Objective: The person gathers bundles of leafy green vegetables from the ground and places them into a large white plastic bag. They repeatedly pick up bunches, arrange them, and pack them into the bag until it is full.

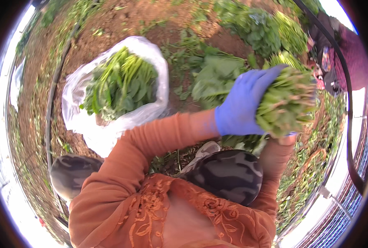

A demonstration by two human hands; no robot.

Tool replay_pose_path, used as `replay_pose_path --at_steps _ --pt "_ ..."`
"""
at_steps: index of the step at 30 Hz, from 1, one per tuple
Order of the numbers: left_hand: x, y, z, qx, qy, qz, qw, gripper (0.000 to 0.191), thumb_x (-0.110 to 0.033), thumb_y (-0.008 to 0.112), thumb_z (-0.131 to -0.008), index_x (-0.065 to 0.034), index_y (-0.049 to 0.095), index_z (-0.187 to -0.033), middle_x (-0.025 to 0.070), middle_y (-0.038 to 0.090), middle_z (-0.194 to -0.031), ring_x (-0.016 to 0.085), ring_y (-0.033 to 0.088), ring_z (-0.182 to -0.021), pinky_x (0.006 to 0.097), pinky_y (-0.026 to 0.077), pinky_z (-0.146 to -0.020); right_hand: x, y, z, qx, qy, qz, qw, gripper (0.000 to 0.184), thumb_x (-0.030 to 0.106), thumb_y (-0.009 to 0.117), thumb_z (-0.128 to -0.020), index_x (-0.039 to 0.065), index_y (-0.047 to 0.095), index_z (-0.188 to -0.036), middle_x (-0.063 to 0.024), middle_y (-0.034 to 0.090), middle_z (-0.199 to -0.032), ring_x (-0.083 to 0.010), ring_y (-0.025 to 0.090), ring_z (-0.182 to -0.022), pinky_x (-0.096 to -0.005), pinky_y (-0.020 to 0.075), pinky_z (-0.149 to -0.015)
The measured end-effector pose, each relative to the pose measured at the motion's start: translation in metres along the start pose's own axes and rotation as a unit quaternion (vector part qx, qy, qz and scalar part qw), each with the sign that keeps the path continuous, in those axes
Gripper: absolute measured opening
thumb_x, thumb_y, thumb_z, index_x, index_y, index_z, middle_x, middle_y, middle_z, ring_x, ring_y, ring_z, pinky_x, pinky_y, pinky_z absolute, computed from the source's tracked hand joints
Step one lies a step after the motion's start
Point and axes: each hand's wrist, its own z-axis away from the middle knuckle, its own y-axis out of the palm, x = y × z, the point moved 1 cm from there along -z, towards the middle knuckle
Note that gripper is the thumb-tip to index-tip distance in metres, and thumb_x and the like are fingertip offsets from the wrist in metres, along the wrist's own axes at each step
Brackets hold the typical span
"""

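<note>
My left hand (245,102), in a blue glove, is closed around a thick bunch of leafy greens (286,105) at the right. The cut stem ends face right and are blurred. Only a sliver of my right hand (290,134) shows under the bunch; its fingers are hidden, so its grip cannot be made out. Below and left of the bunch, large leaves (215,77) lie on the ground. To the left stands an open white plastic bag (162,74) with more greens (125,83) inside, their pale stems uppermost.
More bunches of greens (258,31) lie on the soil at the upper right. Near them is another person in a purple garment (354,59). A black hose (50,99) runs along the left, and a dark curved tube (345,62) crosses the right. My knees (224,173) are below.
</note>
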Motion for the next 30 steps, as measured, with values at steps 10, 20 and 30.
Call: replay_pose_path --at_steps 10,20,30 --pt "-0.072 -0.313 -0.147 0.274 0.160 -0.029 0.948 0.078 -0.010 0.082 -0.070 0.0001 0.040 -0.135 0.0136 0.053 -0.125 0.023 0.052 -0.116 0.0355 0.048 -0.095 0.071 0.277 -0.097 0.322 -0.107 0.141 0.930 0.067 0.055 0.031 -0.098 0.003 0.039 -0.139 -0.0180 0.053 -0.130 -0.0280 0.057 -0.111 -0.0386 0.0468 -0.100" --pt "0.064 -0.380 0.003 0.223 -0.583 -0.013 0.781 0.047 -0.032 0.076 -0.075 -0.0036 0.066 -0.111 0.0091 0.068 -0.101 0.017 0.063 -0.093 0.0312 0.049 -0.087 -0.187 0.372 -0.051 0.268 0.065 -0.042 0.960 0.051 0.040 0.029 -0.101 0.009 0.040 -0.140 -0.0131 0.047 -0.137 -0.0269 0.049 -0.121 -0.0426 0.0387 -0.105" --pt "0.205 -0.316 0.101 0.233 -0.544 -0.136 0.795 0.063 -0.038 0.081 -0.067 0.0011 0.064 -0.114 0.0171 0.068 -0.104 0.025 0.066 -0.092 0.0352 0.050 -0.085 -0.315 0.278 -0.043 0.138 0.181 -0.330 0.916 0.065 0.055 0.027 -0.099 0.006 0.043 -0.138 -0.0121 0.055 -0.130 -0.0242 0.059 -0.112 -0.0385 0.0485 -0.095"
